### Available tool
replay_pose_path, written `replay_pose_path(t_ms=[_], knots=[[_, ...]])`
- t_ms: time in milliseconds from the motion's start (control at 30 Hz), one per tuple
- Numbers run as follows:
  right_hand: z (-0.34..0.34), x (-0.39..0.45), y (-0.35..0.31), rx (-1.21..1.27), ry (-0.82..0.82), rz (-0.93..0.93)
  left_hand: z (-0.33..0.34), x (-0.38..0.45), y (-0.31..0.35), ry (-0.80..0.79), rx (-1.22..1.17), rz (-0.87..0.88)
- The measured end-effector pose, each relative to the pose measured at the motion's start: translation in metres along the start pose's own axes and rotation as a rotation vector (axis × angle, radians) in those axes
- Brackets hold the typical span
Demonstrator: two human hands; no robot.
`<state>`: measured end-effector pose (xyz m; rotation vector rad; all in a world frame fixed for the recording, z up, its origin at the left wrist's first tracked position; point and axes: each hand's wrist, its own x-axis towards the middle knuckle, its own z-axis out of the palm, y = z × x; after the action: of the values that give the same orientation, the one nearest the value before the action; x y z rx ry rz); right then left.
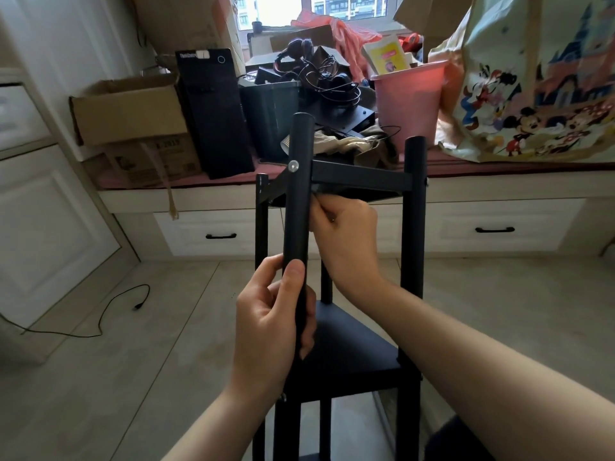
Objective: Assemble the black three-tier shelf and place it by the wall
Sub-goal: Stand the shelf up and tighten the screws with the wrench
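Fingers of the left hand [271, 316] curl round the near black round metal post [297, 214] of the black three-tier shelf [349, 354], thumb laid along its front. Right hand [346, 237] reaches just behind that post, fingers bent up under the black top shelf panel [359, 178]; whether they pinch a small part I cannot tell. A silver screw head [293, 165] shows where post meets panel. Judging by this, the top tier is being fastened, the frame standing on the pale tiled floor [133, 361]. Next likely calls for tightening, then carrying it to a wall.
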<state>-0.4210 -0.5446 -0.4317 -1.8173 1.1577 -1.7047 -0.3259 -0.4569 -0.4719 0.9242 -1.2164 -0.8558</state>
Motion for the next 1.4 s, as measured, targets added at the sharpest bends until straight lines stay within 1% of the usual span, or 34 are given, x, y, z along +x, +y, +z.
replay_pose_path(t_ms=[100, 267, 433, 500, 633, 700, 800, 1133, 1400], knots=[[0.007, 0.000, 0.002, 0.018, 0.039, -0.004, -0.001, 0.000, 0.000, 0.000, -0.001, -0.003], [0.016, 0.003, 0.004, 0.068, 0.037, 0.064, -0.002, 0.000, 0.000, -0.010, -0.006, -0.007], [0.017, 0.002, 0.003, 0.038, 0.044, 0.053, -0.003, 0.000, 0.001, -0.012, -0.008, -0.010], [0.013, 0.001, 0.003, 0.027, 0.001, 0.047, -0.004, 0.001, 0.001, -0.006, -0.009, -0.014], [0.002, -0.007, 0.007, -0.073, -0.180, 0.052, -0.005, 0.001, 0.000, -0.010, -0.003, -0.006], [-0.003, -0.011, 0.005, -0.088, -0.208, 0.039, -0.005, 0.001, 0.000, -0.010, -0.005, -0.005], [-0.015, -0.015, 0.000, -0.045, -0.203, 0.035, -0.004, 0.001, -0.001, -0.005, -0.005, -0.005], [-0.043, -0.008, -0.006, -0.194, -0.173, -0.046, 0.002, -0.001, -0.001, -0.033, -0.010, 0.011], [-0.045, -0.001, -0.007, -0.202, -0.098, -0.089, 0.004, -0.001, -0.002, -0.053, 0.013, 0.043]])
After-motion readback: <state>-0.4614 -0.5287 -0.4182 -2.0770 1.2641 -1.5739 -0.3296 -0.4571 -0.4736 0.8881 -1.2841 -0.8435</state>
